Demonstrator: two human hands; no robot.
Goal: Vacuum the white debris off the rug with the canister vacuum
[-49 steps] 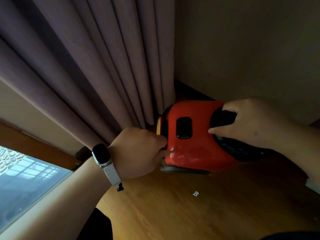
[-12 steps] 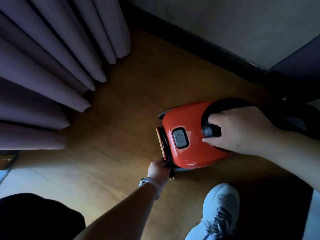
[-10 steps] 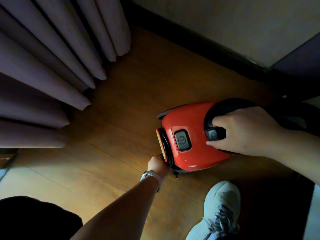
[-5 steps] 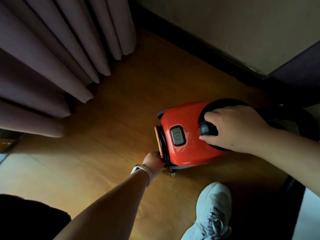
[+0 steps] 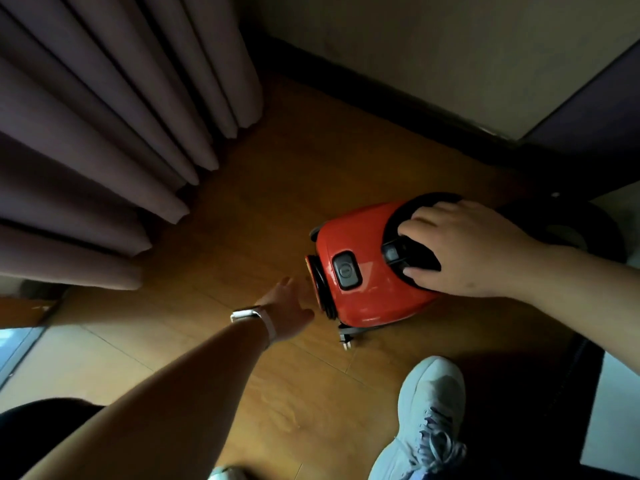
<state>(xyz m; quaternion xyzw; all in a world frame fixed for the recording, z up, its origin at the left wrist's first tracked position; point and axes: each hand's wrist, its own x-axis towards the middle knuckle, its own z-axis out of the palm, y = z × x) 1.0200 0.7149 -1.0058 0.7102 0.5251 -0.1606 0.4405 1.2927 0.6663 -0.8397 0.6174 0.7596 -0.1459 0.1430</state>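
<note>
Hands meet at a red canister vacuum (image 5: pixel 367 289) standing on a wooden floor (image 5: pixel 277 202) near purple curtains (image 5: pixel 104 133). The right hand (image 5: pixel 460 251) grips its black top handle, fingers curled round it. The left hand (image 5: pixel 287 310), wearing a wristwatch (image 5: pixel 249 315), hovers just beside the vacuum's end, fingers straight, holding nothing. A pale shoe (image 5: pixel 429 417) stands nearby.

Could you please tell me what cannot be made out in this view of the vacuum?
Rug and white debris: outside the head view; only wooden floor shows.
Handle of the vacuum: head view, mostly covered by the right hand.
Dark shape right of the vacuum: head view, too shadowed to identify.
Small part under the vacuum: head view, too small; plug or wheel unclear.
</note>
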